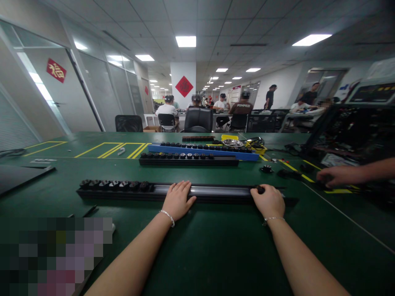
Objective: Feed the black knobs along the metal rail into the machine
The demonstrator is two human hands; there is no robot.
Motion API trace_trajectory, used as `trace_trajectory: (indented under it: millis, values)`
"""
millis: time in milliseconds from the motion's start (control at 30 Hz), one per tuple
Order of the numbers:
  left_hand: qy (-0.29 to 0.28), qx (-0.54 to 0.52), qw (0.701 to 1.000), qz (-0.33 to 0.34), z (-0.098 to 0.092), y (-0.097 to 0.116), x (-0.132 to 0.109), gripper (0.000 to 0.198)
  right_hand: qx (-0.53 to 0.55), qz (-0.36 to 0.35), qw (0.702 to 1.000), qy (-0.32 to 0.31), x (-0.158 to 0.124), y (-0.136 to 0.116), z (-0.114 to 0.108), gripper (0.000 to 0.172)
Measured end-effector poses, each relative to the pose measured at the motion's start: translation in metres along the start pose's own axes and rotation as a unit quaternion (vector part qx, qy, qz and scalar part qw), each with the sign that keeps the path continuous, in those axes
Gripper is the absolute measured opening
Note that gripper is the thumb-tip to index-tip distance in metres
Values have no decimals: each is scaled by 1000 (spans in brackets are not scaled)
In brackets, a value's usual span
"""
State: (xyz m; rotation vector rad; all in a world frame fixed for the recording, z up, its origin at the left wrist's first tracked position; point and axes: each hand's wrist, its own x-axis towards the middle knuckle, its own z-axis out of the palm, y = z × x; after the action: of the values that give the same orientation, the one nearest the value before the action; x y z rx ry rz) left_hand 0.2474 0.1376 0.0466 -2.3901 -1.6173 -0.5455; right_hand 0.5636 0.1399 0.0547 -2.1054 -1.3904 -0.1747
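Note:
A long black rail lies across the table in front of me. Several small black parts stand in a row at its left end. My left hand rests flat on the middle of the rail, fingers stretched out and holding nothing. Near the rail's right end, my right hand is closed on a small black part, which the fingers partly cover. That part sits at the rail's channel; whether it is seated there I cannot tell.
Behind lie a second black rail and a blue rail, both with rows of parts. A metal dish stands beyond. At right, another person's hand is near loose black parts. A blurred-out object covers the front left.

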Motion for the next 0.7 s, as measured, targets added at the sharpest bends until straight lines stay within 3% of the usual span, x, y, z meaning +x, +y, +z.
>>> trace_trajectory:
  millis: [700]
  values:
    - [7, -6, 1000, 2, 3, -1, 0, 49, -30, 14, 999, 21, 5, 11, -3, 43]
